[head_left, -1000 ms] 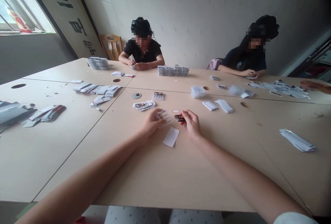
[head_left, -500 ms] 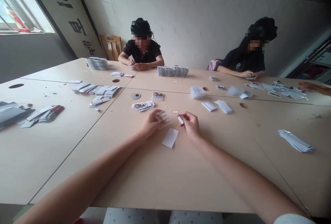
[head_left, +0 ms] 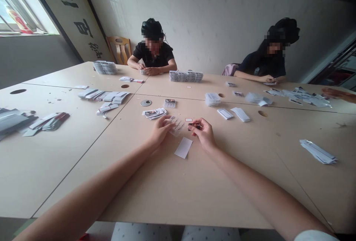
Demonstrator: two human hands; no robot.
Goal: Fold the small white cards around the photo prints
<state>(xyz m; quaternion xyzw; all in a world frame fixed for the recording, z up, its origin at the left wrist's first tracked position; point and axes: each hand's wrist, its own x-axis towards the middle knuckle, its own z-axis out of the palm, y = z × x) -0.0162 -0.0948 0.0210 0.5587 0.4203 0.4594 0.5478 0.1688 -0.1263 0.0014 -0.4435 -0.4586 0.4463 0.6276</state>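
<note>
My left hand point(head_left: 161, 129) grips the left edge of a clear plastic tray point(head_left: 177, 126) with small compartments, tilted just above the table. In my right hand point(head_left: 204, 132), pinched between thumb and fingers, is a small dark printed card point(head_left: 194, 126); its dark face shows toward me. A small red-edged label point(head_left: 188, 120) lies on the table beyond the gap between my hands. Nearer to me lies a blank white slip of paper point(head_left: 183, 148). Past my left hand are a pile of printed cards point(head_left: 154, 113) and a clear box with a dark printed card point(head_left: 170, 103).
Stacked clear trays point(head_left: 212, 99) and white card bundles point(head_left: 240, 114) stand right of centre. More card piles point(head_left: 103, 96) lie on the left. Two people sit across the table, one behind a row of stacked boxes point(head_left: 186, 76). Another person's hand point(head_left: 338, 94) reaches in at far right.
My right hand has turned the small card, so its dark printed side shows instead of its white side. The tray in my left hand has tilted slightly more toward me.
</note>
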